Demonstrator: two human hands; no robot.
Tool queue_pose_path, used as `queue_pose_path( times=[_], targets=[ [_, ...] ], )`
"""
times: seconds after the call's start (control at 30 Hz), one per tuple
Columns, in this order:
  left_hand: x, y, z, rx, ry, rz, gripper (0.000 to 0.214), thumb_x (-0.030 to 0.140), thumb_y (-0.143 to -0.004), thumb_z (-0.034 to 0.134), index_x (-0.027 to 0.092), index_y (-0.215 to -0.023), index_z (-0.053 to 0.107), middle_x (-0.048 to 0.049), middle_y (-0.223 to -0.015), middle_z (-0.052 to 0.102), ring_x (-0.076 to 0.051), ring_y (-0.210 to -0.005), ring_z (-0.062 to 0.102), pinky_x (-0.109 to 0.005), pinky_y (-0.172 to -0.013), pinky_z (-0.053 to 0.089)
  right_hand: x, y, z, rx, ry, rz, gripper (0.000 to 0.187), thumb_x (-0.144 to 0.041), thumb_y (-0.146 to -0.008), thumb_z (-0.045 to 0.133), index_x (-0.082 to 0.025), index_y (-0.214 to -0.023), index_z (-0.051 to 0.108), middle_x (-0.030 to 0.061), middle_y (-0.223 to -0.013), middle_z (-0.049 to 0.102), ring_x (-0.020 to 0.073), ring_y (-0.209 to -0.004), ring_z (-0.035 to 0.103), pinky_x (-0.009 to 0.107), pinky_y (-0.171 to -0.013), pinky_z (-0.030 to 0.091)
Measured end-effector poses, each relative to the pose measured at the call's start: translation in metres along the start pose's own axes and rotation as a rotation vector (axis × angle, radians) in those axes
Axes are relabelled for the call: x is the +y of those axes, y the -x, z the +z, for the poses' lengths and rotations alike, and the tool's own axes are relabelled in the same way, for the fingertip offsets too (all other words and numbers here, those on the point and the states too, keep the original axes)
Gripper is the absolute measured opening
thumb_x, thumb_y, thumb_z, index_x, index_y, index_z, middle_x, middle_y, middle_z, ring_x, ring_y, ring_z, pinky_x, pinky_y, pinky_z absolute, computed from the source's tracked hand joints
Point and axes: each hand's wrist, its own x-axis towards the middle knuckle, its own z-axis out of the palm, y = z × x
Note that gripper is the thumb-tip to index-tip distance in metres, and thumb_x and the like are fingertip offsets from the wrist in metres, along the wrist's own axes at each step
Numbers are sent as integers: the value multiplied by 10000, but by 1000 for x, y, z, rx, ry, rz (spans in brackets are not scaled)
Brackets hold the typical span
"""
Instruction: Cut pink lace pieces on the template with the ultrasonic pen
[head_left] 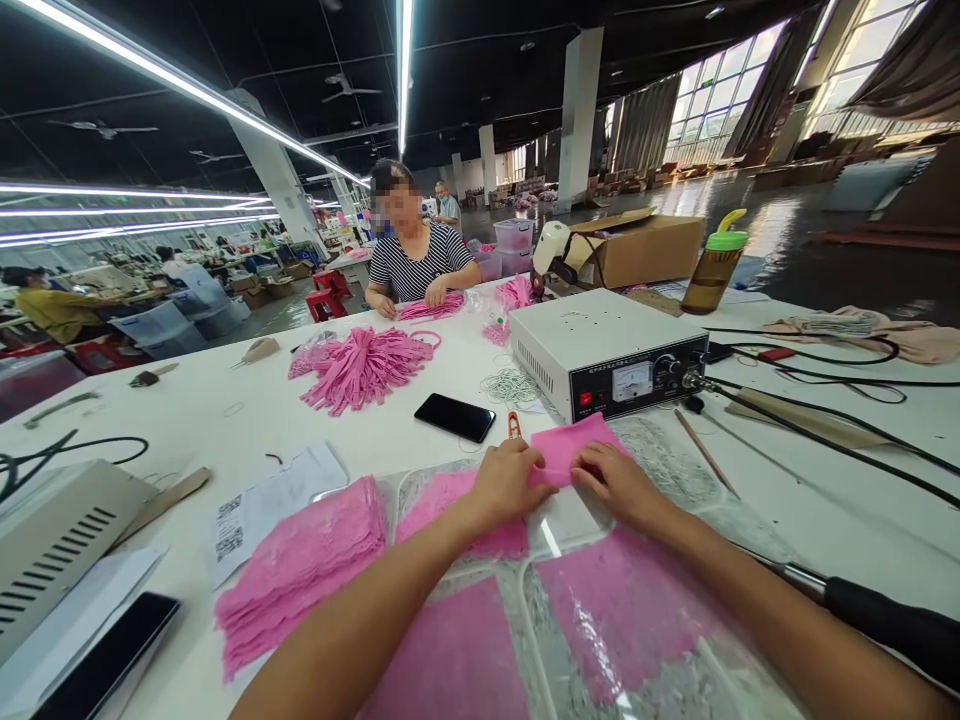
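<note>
A small piece of pink fabric (571,440) is stretched between my two hands above a clear plastic sheet (553,528). My left hand (508,482) is closed on its left edge, thumb pointing right. On the near right edge, the curled fingers of my right hand (613,484) pinch the same fabric. Beneath my forearms, more flat pink pieces (622,610) lie under or in clear plastic. To the left rises a stack of pink lace-edged pieces (315,560). Orange thread snips (514,425) lie just beyond my left hand.
Behind my hands stand a grey control box (607,350) with cables and a black phone (454,417). A heap of pink strips (367,368) lies farther left. Across the table sits a co-worker (420,260) handling pink strips. A black-handled tool (885,620) is at right.
</note>
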Motion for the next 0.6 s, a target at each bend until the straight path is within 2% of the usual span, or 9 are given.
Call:
queue_pose_path(
  times=[0.13,0.3,0.47,0.53,0.6],
  targets=[
    [15,-5,8,85,-40,-3,412,469,-863,654,135,-1099,608,-97,-1148,605,-265,-1133,552,-485,-973,450,4,0,-1,28,-26,12,211,-329,-961,576,-161,-1084,611,60,-1057,627,177,-873,628,361,-761,553],
    [15,-14,14,141,-32,17,287,331,-946,572,157,-1175,580,-88,-1212,584,-222,-1074,592,-447,-921,499,4,0,-6,82,-51,23,204,-331,-963,572,-160,-1065,614,53,-1028,630,168,-842,626,350,-743,552],
    [7,-13,1,181,121,57,263,326,-947,572,156,-1147,592,-82,-1183,597,-211,-1048,601,-434,-908,506,-12,2,-14,152,-93,-13,235,-351,-945,596,-161,-1082,610,64,-1073,621,204,-940,616,409,-826,530],
    [6,-11,-6,180,230,97,173,264,-932,582,145,-1051,624,-70,-1087,631,-209,-1035,597,-436,-937,477,-23,2,-16,172,-120,-26,247,-362,-937,604,-161,-1080,610,64,-1075,620,213,-965,609,426,-850,518],
    [5,-9,-12,182,363,123,116,187,-899,585,145,-996,631,-68,-1026,647,-207,-1029,586,-420,-959,448,-36,3,-20,186,-160,-21,220,-369,-944,593,-159,-1003,624,48,-997,631,190,-895,616,394,-811,525]
  ],
)
